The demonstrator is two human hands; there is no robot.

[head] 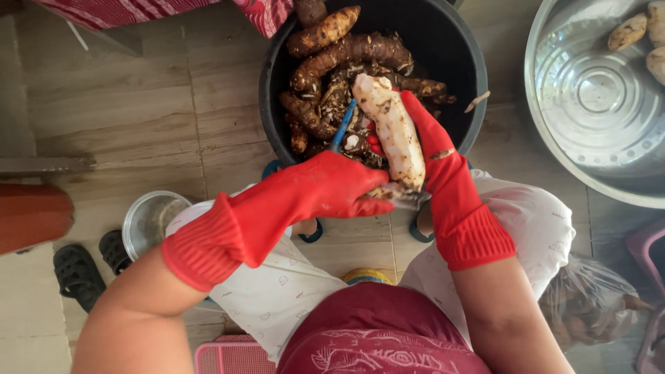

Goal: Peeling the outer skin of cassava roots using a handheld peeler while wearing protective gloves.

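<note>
I'm watching the right hand gripping the pale, half-peeled root over the black bucket's near rim, while the left hand is clenching a blue-handled peeler. Slick rubber gloves—I'm fearing the blade slipping toward those right fingers.

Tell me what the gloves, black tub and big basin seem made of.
Gloves: red rubber, likely; smooth with ribbed cuffs. Tub: probably plastic, matte black with a rolled rim. Basin: metal, likely stainless steel; shiny, with concentric rings and reflections.

Pale wood-look tiled floor, striped red cloth at top edge.
</note>
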